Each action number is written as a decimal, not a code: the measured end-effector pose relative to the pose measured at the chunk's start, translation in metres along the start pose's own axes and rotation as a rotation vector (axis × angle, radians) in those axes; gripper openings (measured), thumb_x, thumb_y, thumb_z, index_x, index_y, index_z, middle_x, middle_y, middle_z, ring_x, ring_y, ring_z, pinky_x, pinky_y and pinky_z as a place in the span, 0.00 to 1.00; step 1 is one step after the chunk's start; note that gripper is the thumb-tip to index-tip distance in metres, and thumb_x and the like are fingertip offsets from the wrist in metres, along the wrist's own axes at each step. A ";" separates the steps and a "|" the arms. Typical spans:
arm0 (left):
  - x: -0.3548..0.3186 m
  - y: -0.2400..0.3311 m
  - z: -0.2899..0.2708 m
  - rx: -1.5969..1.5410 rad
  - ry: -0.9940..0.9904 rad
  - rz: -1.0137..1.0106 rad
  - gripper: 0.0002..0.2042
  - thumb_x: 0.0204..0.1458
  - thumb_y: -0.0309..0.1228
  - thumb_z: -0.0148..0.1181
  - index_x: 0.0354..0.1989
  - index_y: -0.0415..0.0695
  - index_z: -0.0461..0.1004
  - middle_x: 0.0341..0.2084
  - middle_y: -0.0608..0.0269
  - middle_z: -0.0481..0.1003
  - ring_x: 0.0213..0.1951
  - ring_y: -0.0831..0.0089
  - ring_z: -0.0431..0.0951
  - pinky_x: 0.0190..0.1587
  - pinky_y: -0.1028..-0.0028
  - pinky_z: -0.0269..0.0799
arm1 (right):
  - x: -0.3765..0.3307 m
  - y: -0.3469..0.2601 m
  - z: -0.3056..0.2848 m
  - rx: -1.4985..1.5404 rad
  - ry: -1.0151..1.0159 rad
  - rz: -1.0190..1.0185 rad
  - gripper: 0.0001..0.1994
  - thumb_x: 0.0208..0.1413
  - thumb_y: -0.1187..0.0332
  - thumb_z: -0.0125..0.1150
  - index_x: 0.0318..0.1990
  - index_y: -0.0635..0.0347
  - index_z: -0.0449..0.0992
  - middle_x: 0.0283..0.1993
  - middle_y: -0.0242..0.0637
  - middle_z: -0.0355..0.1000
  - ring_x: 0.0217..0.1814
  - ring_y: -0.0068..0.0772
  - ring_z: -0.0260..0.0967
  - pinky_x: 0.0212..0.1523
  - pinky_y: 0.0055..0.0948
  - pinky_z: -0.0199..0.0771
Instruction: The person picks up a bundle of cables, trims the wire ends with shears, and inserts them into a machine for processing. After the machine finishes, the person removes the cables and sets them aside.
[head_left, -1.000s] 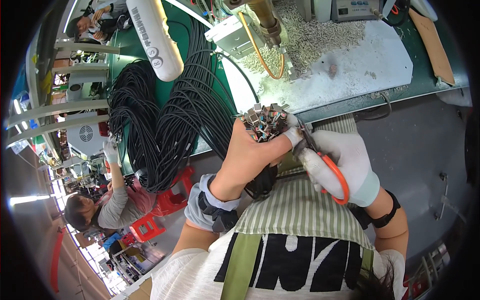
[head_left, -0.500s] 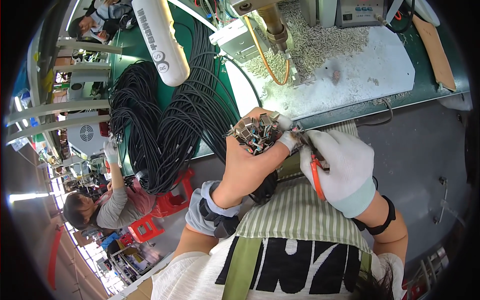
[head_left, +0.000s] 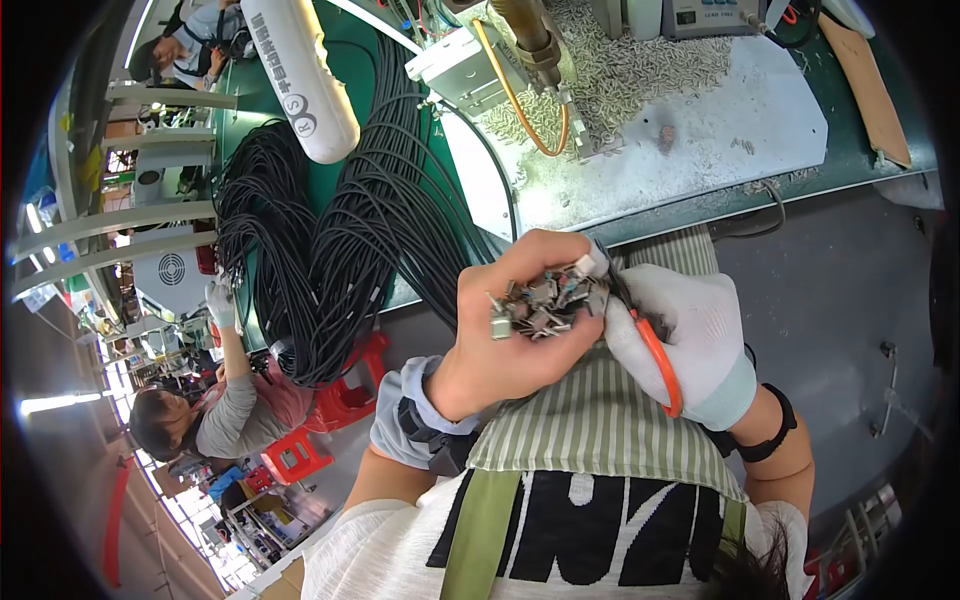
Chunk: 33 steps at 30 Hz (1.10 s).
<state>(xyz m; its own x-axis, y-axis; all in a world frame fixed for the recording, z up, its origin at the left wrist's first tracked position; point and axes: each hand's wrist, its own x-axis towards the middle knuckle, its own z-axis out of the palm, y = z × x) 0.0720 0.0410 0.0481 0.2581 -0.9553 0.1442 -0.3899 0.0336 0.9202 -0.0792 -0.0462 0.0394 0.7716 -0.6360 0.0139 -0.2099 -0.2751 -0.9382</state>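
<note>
Two hands meet near centre, over a striped apron [head_left: 600,430]. Bare left hand [head_left: 520,320] is curled tight around a bunch of small grey connectors [head_left: 545,302]. Gloved right hand [head_left: 690,345], just right and touching, grips orange-handled cutters [head_left: 660,365], fingers wrapped. Black cable bundles [head_left: 340,250] hang far left over the green bench [head_left: 850,165].

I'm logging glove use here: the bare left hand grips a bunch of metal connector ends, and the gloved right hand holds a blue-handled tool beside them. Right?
Not quite. In the head view the tool in the gloved right hand has an orange handle, not blue. The bare left hand does grip the connector ends.
</note>
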 end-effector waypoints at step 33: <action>0.075 -0.061 -0.034 -0.910 0.031 -0.659 0.10 0.53 0.26 0.56 0.23 0.45 0.63 0.11 0.76 0.55 0.13 0.84 0.55 0.16 0.81 0.50 | 0.093 0.038 -0.039 0.147 -0.045 0.144 0.12 0.57 0.67 0.52 0.24 0.64 0.69 0.13 0.30 0.64 0.12 0.18 0.60 0.15 0.20 0.60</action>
<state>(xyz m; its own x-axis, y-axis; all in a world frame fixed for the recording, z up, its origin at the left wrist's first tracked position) 0.1451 -0.0226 0.0152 0.2025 -0.8584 -0.4713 0.6178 -0.2614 0.7416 -0.0392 -0.1436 0.0186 0.7666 -0.6274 -0.1365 -0.2328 -0.0735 -0.9698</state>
